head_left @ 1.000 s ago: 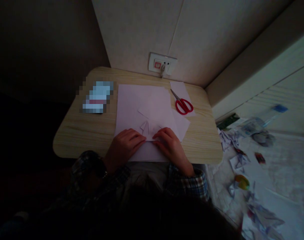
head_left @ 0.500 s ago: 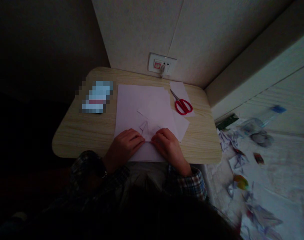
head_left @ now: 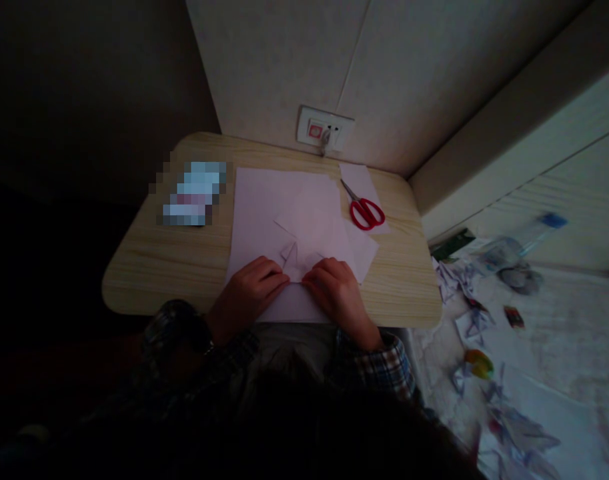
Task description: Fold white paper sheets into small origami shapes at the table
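Observation:
A small folded piece of white paper (head_left: 293, 261) lies over larger white sheets (head_left: 264, 200) on the small wooden table. My left hand (head_left: 254, 285) pinches its near left edge between thumb and fingers. At the near right edge, the fingers of my right hand (head_left: 334, 287) are closed on the same piece. A small raised triangular fold stands up between the hands. Part of the folded paper is hidden under my fingers, and its outline is hard to tell from the white sheets below.
Red-handled scissors (head_left: 365, 212) lie on a paper strip (head_left: 357, 175) at the back right. A pixelated phone-like screen (head_left: 194, 193) rests on the table's left. Behind is a wall socket (head_left: 325, 128). To the right, a plastic bottle (head_left: 521, 243) and several folded papers (head_left: 527, 430) lie on a white surface.
Both hands stay at almost the same spot with the folded paper held at its near edge. The view has shifted very slightly.

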The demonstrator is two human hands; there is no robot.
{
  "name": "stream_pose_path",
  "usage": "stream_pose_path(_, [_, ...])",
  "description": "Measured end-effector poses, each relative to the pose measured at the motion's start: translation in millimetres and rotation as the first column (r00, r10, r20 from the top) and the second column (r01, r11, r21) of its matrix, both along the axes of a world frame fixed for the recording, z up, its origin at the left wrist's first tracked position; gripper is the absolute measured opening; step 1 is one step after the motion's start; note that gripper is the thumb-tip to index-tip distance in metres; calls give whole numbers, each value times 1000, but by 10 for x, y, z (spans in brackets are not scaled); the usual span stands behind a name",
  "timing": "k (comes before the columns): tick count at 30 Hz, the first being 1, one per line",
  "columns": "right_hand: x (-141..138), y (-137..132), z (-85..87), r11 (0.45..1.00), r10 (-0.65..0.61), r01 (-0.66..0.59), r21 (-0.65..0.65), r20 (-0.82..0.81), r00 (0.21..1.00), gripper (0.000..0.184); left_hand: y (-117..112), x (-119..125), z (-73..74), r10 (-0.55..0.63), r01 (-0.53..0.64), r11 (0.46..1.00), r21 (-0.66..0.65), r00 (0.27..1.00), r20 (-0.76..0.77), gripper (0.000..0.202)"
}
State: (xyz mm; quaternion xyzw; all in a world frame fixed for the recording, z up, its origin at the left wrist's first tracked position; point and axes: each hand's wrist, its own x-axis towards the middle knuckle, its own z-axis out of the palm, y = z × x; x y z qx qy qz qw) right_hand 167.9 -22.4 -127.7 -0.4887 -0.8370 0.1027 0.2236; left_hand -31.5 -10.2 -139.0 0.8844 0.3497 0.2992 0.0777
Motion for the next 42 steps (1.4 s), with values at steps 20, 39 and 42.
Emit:
stream_pose_path(20, [-81, -32, -96, 985, 59, -71, 155, 81, 995, 13, 7, 14, 19, -8, 30, 981, 193, 994, -112, 16])
stream_pose_path(39, [-41, -47, -61, 999, -38, 36, 30, 78, 996, 15, 36, 8, 25, -10, 7, 998, -60, 999, -44, 15])
stream_pose_path(42, [-9, -61, -53, 998, -59, 56, 34, 77, 995, 14, 37, 3, 17, -22, 18, 997, -80, 999, -46, 14])
